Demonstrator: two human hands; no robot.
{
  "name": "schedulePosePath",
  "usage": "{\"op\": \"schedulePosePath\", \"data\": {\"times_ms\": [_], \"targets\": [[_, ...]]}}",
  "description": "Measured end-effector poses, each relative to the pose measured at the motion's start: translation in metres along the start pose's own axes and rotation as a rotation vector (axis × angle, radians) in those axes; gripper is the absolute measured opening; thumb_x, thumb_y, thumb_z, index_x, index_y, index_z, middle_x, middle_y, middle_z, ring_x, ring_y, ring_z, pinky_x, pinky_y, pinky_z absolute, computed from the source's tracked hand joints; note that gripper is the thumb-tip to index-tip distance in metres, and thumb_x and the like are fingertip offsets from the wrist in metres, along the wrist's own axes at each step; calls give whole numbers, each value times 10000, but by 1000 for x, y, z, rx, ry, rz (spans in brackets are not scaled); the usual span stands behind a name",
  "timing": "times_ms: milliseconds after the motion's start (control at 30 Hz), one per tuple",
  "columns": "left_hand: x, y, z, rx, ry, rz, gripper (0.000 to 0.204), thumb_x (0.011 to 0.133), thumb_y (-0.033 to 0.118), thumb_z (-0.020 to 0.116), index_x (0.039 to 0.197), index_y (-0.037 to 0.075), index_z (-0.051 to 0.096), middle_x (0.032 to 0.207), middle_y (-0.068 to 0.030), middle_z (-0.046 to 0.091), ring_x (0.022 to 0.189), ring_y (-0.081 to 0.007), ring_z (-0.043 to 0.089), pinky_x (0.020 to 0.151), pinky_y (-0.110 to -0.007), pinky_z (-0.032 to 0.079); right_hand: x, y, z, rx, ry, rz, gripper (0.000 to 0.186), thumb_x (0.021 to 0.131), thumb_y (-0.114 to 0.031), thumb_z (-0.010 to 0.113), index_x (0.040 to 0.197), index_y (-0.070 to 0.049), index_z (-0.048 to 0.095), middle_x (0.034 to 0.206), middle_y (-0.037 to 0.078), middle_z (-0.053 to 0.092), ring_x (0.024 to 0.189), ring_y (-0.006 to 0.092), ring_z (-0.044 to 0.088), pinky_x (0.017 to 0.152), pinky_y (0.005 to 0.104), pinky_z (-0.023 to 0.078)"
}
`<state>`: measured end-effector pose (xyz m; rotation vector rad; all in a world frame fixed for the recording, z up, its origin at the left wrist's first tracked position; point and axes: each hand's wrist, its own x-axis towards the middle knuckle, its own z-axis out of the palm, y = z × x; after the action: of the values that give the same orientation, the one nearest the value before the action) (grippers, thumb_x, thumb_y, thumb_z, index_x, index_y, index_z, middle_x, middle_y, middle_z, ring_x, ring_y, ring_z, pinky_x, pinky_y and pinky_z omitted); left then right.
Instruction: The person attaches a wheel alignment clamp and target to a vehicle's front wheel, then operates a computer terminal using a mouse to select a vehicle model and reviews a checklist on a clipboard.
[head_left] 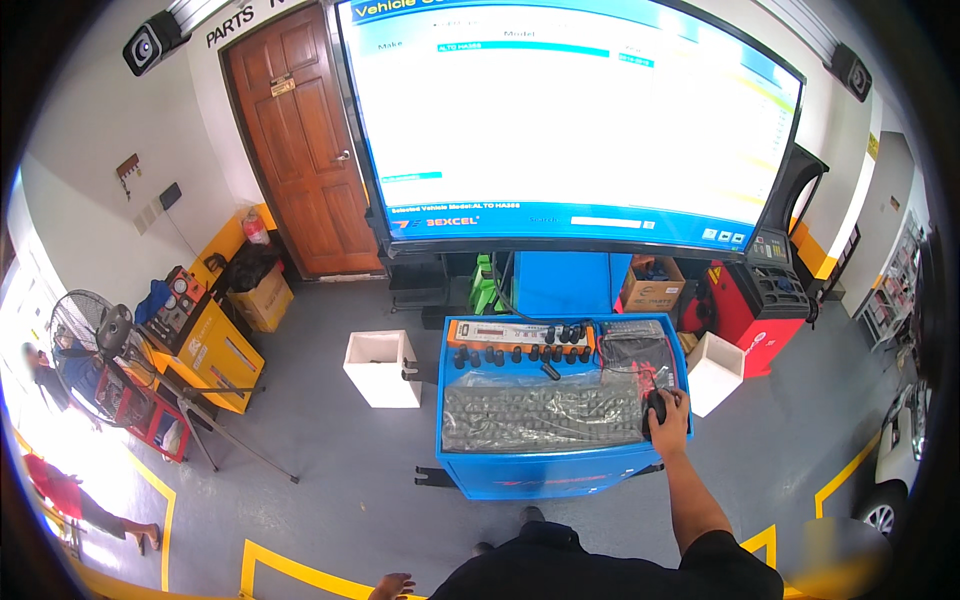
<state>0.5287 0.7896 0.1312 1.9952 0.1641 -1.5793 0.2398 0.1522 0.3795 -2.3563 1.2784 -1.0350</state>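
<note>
My right hand point(672, 420) is wrapped over a black computer mouse point(655, 405) at the right end of a blue cabinet's top point(449, 375). Beside it, to the left, lies a keyboard point(540, 412) under a crinkled clear plastic cover. Low at the picture's bottom edge hangs my left hand point(395, 584), away from the cabinet, its fingers loosely stretched with nothing in them. A large screen point(580, 130) above the cabinet shows a mostly white page with a blue selected row.
Behind the keyboard stand several black knob-like pieces point(515, 354) and an orange-trimmed panel point(490, 332). White box-shaped stands point(385, 390) flank the cabinet. On the left are a yellow machine point(215, 350) and a fan point(95, 340); at right, a red machine point(755, 310). A person point(60, 488) walks far left.
</note>
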Motion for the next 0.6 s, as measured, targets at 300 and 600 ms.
{"op": "schedulePosePath", "data": {"times_ms": [300,600], "targets": [[1,-6,1,25,-15,-16,431,972,222,564,1396,145,547,1343,-93,635,1173,-332,638,1023,-456,500,-1,5,1,-21,0,-29,400,822,-106,689,1217,-67,637,1326,198,468,1221,407,501,1067,463,413],[2,-13,3,71,-30,-16,425,972,230,562,1391,156,550,1348,-93,630,1174,-331,635,1015,-453,506,-1,8,3,-22,5,-38,388,821,-113,682,1205,-77,643,1326,193,471,1228,401,495,1075,464,404]]}}
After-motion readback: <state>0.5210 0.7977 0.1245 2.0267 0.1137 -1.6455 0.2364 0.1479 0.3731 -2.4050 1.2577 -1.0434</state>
